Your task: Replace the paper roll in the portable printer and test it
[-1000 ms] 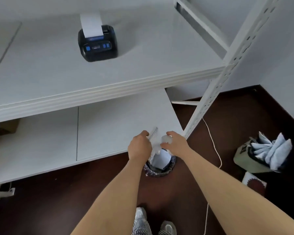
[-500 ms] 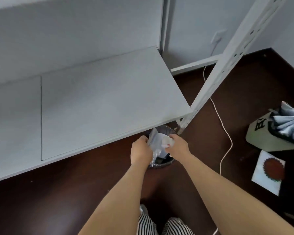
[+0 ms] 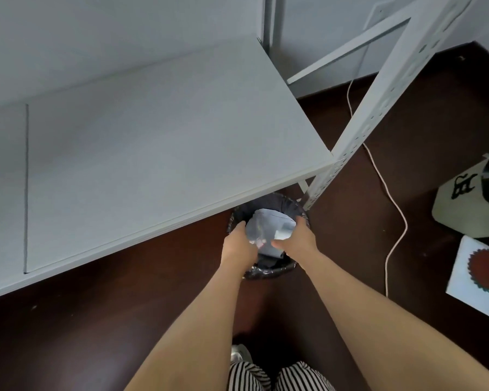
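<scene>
Two hands over one waste bin [image 3: 268,273] on the dark floor. Left hand [image 3: 239,245] and right hand [image 3: 295,241] each grip a side of one crumpled, translucent plastic wrapper [image 3: 266,228], held just above the bin mouth (contents of the wrapper too blurred to identify). The bin's far rim is hidden under the near right corner of one white shelf [image 3: 153,153]. One slotted upright post [image 3: 378,105] stands just right of the bin; one white cable [image 3: 390,176] trails along the floor. Printer and paper roll: out of frame. At right, one bag [image 3: 469,204] and one printed card [image 3: 477,275], both cut off. Striped trouser legs [image 3: 280,376] at the near edge.
</scene>
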